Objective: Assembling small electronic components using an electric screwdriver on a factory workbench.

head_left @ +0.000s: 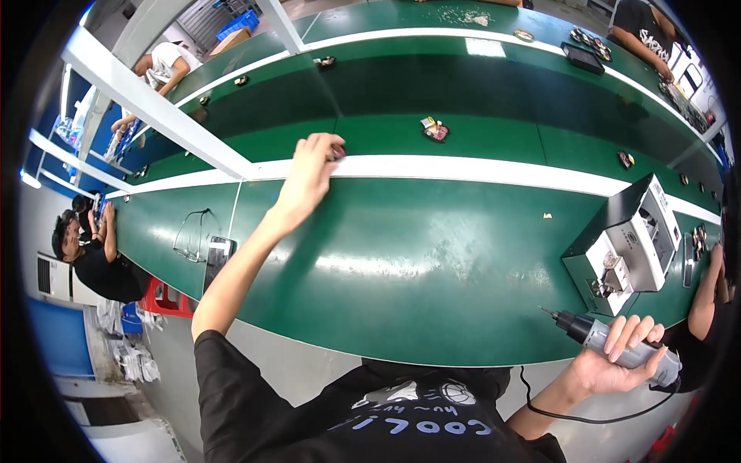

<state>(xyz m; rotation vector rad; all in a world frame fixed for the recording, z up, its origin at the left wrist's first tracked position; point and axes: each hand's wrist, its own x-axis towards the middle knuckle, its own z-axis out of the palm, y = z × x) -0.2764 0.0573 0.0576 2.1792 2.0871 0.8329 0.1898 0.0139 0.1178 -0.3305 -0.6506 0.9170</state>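
Note:
My left hand (307, 179) reaches out over the white rail (432, 166) at the far edge of the green workbench (370, 309). Its fingers are closed on a small dark and reddish part (337, 152), mostly covered by them. At the lower right, my right hand (610, 369) is wrapped round a grey and black electric screwdriver (598, 333). The screwdriver's thin bit points left above the bench edge, and its black cord (571, 418) hangs in a loop below. Beyond the rail, a similar small assembly (434, 130) with a pale yellow piece lies on the green conveyor belt (494, 139).
A white and black box-shaped machine (625, 243) stands on the bench at right. Eyeglasses (190, 235) and a phone (218, 255) lie at left. A white post (162, 116) slants up from the rail. Co-workers (100, 255) sit along the line; a black tray (582, 58) lies across.

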